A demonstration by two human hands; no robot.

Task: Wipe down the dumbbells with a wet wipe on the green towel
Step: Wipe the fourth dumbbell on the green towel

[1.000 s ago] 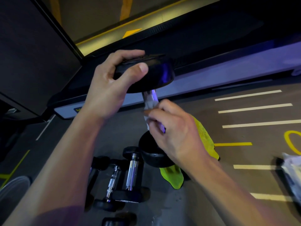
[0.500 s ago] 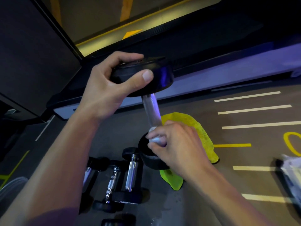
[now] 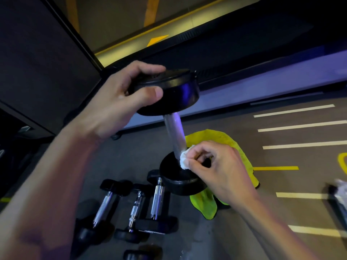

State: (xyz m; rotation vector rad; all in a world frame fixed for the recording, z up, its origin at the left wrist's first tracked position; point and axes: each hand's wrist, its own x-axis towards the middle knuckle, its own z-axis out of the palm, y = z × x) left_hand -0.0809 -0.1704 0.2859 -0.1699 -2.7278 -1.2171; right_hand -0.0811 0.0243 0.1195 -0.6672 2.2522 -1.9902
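Dumbbell: the dumbbell (image 3: pixel 172 128) is stood on end, tilted a little, its lower head resting on the towel (image 3: pixel 225 141) and its upper head raised; this pose is judged to expose the whole bar for wiping.
Bar: the metal bar (image 3: pixel 174 134) is left bare between the two black heads, slanting down to the right toward the lower head.
Wipe: the white wipe (image 3: pixel 185 160) is bunched and pressed against the foot of the bar, just above the lower head.
Right hand: the right hand (image 3: pixel 216 169) is curled, the wipe pinched between thumb and fingertips; it lies beside the bar's lower end and over the lower head.
Left hand: the left hand (image 3: pixel 120 102) is clamped on the upper head, thumb on the rim and fingers over the top face, judged to steady the weight against the rubbing.
Towel: the green cloth is spread on the floor (image 3: pixel 253 241) beneath and behind the lower head, judged to serve as the cleaning spot.
Other dumbbells: three smaller dumbbells (image 3: pixel 137 207) are laid side by side on the floor, just left of the towel and off it.
Stage: the bar is judged to be in hand, near the bottom of a stroke.
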